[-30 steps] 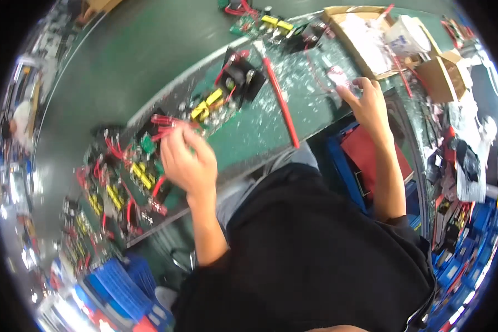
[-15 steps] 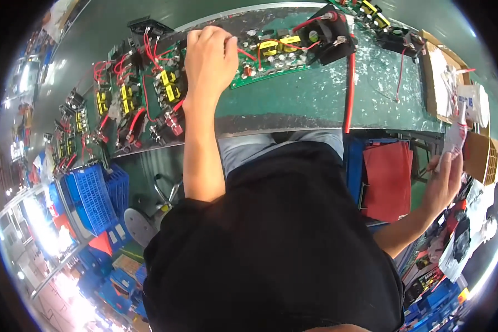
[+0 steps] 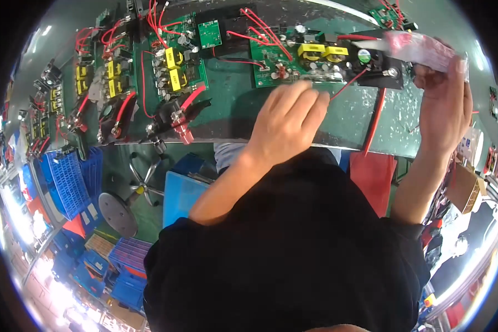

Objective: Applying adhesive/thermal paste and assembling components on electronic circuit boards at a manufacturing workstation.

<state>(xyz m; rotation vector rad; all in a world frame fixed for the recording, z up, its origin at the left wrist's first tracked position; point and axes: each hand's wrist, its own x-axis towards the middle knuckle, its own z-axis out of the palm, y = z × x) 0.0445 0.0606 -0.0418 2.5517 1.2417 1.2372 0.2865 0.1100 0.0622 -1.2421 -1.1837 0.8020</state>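
Note:
My right hand (image 3: 448, 110) is closed around a translucent squeeze tube with reddish markings (image 3: 420, 48). Its pale nozzle points left, above the black heat-sink plate (image 3: 395, 81) at the right end of a green circuit board (image 3: 265, 58). Yellow transformers (image 3: 312, 51) and red wires stand on that board. Just below the board's near edge, my left hand (image 3: 288, 122) has its fingers curled together. A thin red wire (image 3: 348, 84) runs from the plate to its fingertips, which seem to pinch it; the wire's end is hidden. A thick red cable (image 3: 375, 119) hangs over the bench edge.
More wired circuit boards (image 3: 174, 66) line the left of the green bench (image 3: 232, 105). Blue crates (image 3: 66, 182) and a round stool (image 3: 118, 214) are at lower left. A red sheet (image 3: 371, 180) lies below the bench edge, and a cardboard box (image 3: 463, 185) sits at right.
My right hand has brought the tube up from the right side to over the board's plate. My left hand has left the board's left end and moved right and nearer. The view has shifted.

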